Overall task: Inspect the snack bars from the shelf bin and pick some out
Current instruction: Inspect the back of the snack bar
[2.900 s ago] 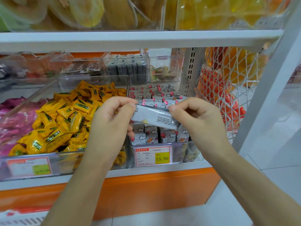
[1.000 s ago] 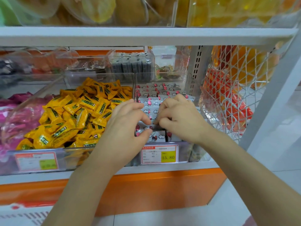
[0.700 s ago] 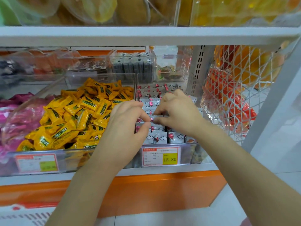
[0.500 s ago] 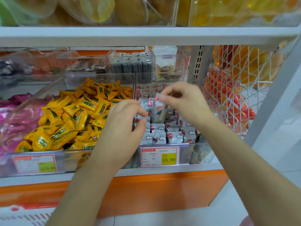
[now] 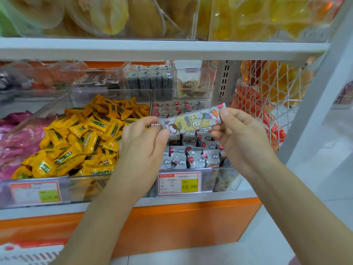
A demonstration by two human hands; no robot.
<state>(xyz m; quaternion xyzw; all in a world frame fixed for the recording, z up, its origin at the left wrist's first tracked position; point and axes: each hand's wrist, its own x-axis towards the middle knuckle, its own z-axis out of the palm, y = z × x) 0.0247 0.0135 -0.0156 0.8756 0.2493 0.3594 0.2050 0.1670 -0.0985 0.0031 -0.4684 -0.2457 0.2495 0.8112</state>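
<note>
Head view: both hands' grips pinch one snack bar (image 5: 192,121) by its ends — bin tag (image 5: 179,183) reads 15.80.

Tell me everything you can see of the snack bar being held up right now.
The snack bar is a long, slim, glossy grey wrapper with cartoon figures, a yellow panel and red spots. It is sealed, held lengthwise above its bin, right end tilted higher. The left hand pinches its left end, the right hand its right end.
</note>
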